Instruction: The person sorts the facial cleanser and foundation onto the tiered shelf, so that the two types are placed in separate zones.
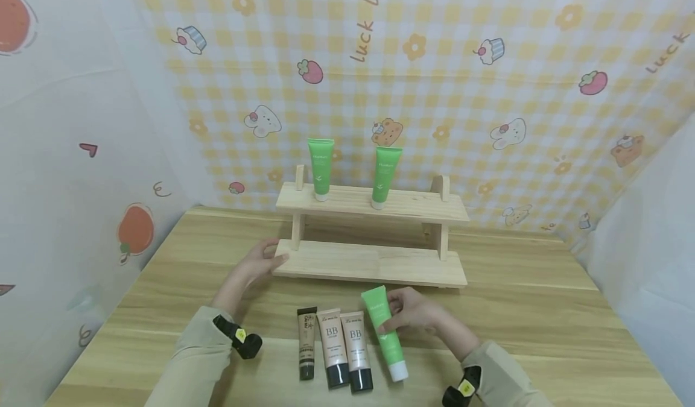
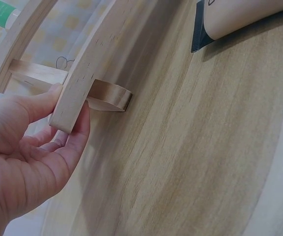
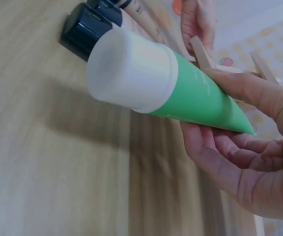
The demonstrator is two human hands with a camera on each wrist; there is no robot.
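Note:
My right hand pinches a green squeeze tube with a white cap between thumb and fingers; in the right wrist view the tube is lifted over the table, cap toward the camera. At the left end of a two-tier wooden shelf, my left hand grips the lower board, thumb on top and fingers beneath, as the left wrist view shows on the board's end. Two more green tubes, one at left and one near the middle, stand cap-down on the upper board.
Left of the held tube lie two BB cream tubes, one beside the other, both black-capped. A slimmer tan tube lies at their left. A checked cloth backdrop hangs behind the shelf on the wooden table.

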